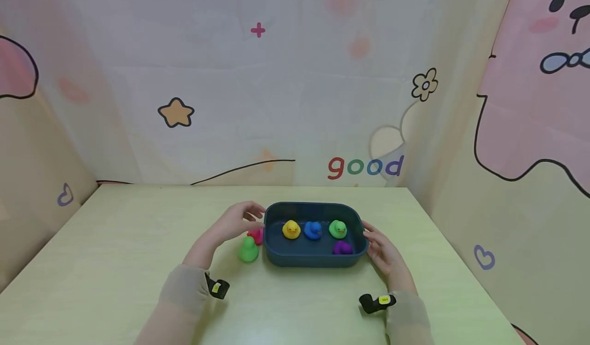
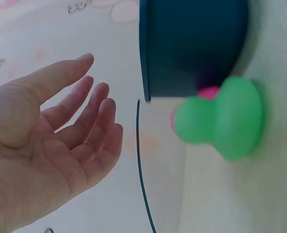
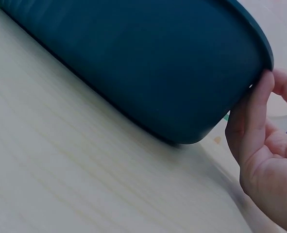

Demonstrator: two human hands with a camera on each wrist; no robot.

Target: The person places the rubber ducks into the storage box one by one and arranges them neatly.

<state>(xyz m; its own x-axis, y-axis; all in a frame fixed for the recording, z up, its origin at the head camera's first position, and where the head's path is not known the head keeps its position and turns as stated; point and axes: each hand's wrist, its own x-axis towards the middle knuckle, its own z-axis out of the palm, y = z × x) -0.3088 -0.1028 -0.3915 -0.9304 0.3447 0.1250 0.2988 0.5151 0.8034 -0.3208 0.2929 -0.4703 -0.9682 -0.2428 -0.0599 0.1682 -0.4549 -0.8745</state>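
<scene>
A dark blue rectangular tub stands on the table with toy ducks inside. A yellow duck, a blue duck and a green duck sit in a row; a purple duck is partly hidden by the front wall. My left hand hovers by the tub's left end, fingers loosely bent and holding nothing in the left wrist view. Below it another green duck stands before a mostly hidden pink duck. Fingertips of my right hand touch the tub's right end, under the rim.
The pale wooden table extends to both sides and in front of the tub. A printed cloth backdrop rises behind it and at the sides. Each wrist carries a small black camera mount.
</scene>
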